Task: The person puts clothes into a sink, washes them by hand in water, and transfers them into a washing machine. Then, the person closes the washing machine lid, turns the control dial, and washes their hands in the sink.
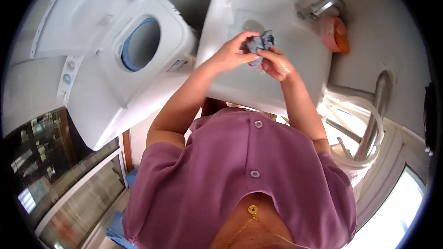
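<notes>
Over the white sink (pixel 295 74), my left hand (pixel 233 54) and my right hand (pixel 276 63) are close together, both gripping a bunched grey-blue cloth (pixel 256 44). The cloth is crumpled small, and its exact kind cannot be made out. My left fingers curl round its left side, while my right thumb and fingers press on its right and lower side. Behind the hands, a little water seems to lie in the basin around the drain (pixel 254 26).
A metal faucet (pixel 323 7) is at the sink's upper right, beside a pink holder (pixel 329 34) with an orange item (pixel 341 39). On the left stands an open-lidded washing machine (pixel 180 41). A white hose (pixel 379 129) loops near a metal pipe (pixel 373 124) at right.
</notes>
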A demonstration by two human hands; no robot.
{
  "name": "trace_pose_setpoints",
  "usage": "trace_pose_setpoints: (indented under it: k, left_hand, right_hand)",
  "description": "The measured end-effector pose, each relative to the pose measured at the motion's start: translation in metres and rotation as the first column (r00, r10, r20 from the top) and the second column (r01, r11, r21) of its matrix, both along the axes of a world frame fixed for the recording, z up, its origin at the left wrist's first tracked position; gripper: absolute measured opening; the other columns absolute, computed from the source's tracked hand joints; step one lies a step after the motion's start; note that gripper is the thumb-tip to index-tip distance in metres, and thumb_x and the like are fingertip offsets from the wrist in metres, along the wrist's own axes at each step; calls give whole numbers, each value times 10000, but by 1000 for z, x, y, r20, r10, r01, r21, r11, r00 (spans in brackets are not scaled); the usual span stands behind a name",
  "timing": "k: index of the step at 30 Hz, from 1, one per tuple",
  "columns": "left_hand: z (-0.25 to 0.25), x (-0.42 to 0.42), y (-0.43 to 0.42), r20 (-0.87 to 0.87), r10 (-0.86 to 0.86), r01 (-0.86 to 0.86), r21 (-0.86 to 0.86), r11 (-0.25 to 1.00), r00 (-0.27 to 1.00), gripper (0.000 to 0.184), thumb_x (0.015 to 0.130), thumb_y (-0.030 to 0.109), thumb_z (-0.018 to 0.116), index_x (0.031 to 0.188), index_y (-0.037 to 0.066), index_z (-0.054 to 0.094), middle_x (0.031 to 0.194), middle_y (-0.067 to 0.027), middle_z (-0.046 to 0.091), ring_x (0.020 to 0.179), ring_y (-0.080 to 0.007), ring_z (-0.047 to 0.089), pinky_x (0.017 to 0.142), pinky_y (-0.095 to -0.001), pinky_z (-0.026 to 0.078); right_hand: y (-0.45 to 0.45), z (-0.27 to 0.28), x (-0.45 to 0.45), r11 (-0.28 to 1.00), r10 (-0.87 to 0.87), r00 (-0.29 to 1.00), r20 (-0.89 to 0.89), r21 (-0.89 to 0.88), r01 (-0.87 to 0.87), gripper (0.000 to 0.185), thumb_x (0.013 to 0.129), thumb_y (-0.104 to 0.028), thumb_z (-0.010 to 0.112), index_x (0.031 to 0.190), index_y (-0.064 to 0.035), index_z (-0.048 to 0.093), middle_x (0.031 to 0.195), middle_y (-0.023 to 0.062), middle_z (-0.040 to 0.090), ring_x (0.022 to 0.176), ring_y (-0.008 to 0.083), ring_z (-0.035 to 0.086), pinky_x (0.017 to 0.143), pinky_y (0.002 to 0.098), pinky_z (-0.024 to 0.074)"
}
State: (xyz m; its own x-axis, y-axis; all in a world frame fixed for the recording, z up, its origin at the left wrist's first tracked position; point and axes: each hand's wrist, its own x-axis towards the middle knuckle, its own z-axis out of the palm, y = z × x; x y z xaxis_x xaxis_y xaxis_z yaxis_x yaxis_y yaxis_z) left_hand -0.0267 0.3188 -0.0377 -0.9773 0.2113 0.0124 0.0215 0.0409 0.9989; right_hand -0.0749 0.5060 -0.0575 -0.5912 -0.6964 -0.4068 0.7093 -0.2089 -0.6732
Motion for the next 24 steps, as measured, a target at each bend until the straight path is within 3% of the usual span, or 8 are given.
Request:
trace_pose_setpoints:
  k: [6,9,11,13,16,18,22,24]
  left_hand:
    - [18,10,-69,45,108,-111,88,990,993,393,855,57,644,1220,46,497,1032,-23,565,889,-96,556,762,-270,495]
    - [63,32,-145,115,283,-301,199,933,952,427,840,37,647,1234,42,482,1051,-41,578,905,-110,581,779,-287,507]
    - [91,51,-203,76,450,-444,-90,892,890,430,861,77,648,1257,42,484,1024,-32,595,901,-101,576,790,-254,485]
    - [73,65,-258,-126,518,-524,-25,851,846,338,895,119,627,1212,38,539,1008,-10,610,872,-81,563,764,-246,471]
    - [44,77,-317,12,556,-542,-210,814,831,292,883,119,636,1153,28,572,1011,-20,613,887,-90,561,768,-263,472]
    - [4,82,-351,-298,387,-485,-623,614,872,242,862,116,649,1081,29,594,982,-20,613,898,-100,557,770,-273,472]
    - [-17,84,-377,-19,629,-582,-402,707,777,230,842,138,666,1033,29,597,935,-36,611,876,-137,568,753,-283,473]
    - [-17,81,-386,-68,510,-411,-688,599,857,244,845,182,670,1013,21,598,900,-61,600,849,-164,575,736,-286,468]
  right_hand:
    - [-25,40,2,962,154,987,54,-236,-137,461,912,-227,557,1316,-52,421,1306,122,507,1180,236,513,942,389,437]
    - [-32,47,4,993,117,981,-153,34,-113,543,917,-264,556,1380,-59,361,1364,136,462,1235,260,478,969,397,422]
    - [-24,24,6,840,229,918,-322,542,-20,586,919,-316,562,1403,-62,352,1353,147,474,1227,270,485,975,378,417]
    - [2,-18,9,594,507,744,-436,802,65,571,921,-358,559,1373,-49,397,1340,172,483,1216,268,495,987,361,408]
    - [27,-56,37,347,642,643,-416,907,240,495,924,-333,551,1303,-25,465,1314,197,495,1223,308,476,1022,392,376]
    - [34,-66,54,288,709,578,-405,914,288,479,923,-326,550,1287,-24,477,1308,202,496,1231,328,463,1035,409,361]
    - [49,-86,91,193,693,602,-396,907,375,450,924,-319,533,1261,-23,497,1291,205,502,1241,355,437,1045,421,344]
    - [41,-83,96,145,727,580,-366,909,392,447,926,-319,524,1259,-22,498,1293,204,501,1241,352,438,1045,420,342]
